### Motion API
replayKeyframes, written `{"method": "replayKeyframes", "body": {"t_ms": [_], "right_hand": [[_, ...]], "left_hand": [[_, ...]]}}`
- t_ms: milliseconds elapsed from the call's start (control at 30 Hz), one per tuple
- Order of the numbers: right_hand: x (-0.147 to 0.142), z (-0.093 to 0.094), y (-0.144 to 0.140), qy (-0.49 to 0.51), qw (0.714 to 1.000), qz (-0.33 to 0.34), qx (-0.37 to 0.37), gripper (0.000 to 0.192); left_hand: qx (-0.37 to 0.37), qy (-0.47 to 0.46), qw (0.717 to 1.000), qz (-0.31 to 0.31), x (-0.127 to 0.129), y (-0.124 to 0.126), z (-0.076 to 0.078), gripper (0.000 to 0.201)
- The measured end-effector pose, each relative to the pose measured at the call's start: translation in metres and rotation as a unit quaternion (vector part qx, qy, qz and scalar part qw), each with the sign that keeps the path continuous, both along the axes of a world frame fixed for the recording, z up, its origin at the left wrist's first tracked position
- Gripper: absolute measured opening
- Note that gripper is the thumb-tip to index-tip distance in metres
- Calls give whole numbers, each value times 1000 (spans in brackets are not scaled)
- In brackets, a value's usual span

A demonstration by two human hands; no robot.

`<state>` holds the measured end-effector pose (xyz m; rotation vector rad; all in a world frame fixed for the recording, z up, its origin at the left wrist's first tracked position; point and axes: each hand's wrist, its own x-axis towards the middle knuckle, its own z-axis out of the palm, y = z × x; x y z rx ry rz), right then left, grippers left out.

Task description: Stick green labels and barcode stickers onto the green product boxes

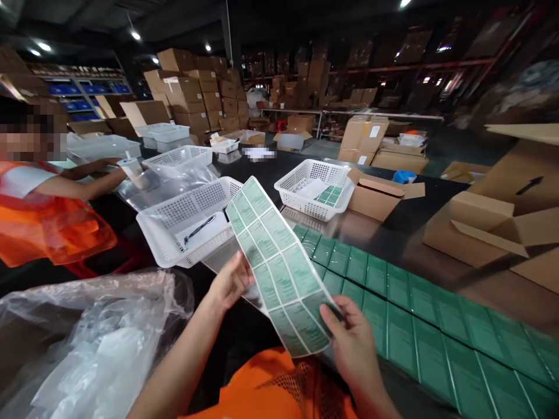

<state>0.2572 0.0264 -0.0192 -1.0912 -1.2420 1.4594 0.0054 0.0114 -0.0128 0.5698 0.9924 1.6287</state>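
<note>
A long sheet of green labels [279, 273], divided by white lines into a grid, is held up slantwise before my chest. My right hand [349, 329] pinches its lower right edge, thumb on the front. At the left edge, my left hand [233, 279] has its fingers against the sheet, partly behind it. To the right, two rows of glossy green boxes [397, 291] stretch along the table. Beyond the sheet, a white basket [310, 201] contains another green label sheet [329, 195] and white paper.
On the left, a white basket [163, 233] holds a pen [200, 228] and paper. A clear plastic bag [100, 343] of crumpled film fills the lower left. Open cartons [378, 195] stand at right. A co-worker in an orange vest [52, 221] reaches toward a cup [131, 169].
</note>
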Motion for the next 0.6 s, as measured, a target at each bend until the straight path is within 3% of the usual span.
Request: {"method": "replayKeyframes", "body": {"t_ms": [100, 200, 300, 467, 600], "right_hand": [[-2, -16, -21, -29, 999, 45, 0, 34], [-3, -17, -25, -91, 991, 88, 36, 29], [-6, -4, -12, -137, 982, 92, 95, 28], [-34, 24, 26, -32, 987, 36, 150, 31], [-68, 26, 47, 73, 990, 11, 124, 34]], "left_hand": [[50, -35, 994, 89, -19, 21, 19, 49], [47, 32, 996, 74, -34, 20, 37, 43], [7, 116, 993, 33, -41, 6, 45, 38], [-63, 187, 980, -17, -36, -18, 34, 34], [-84, 204, 974, -52, -35, -23, 16, 29]]}}
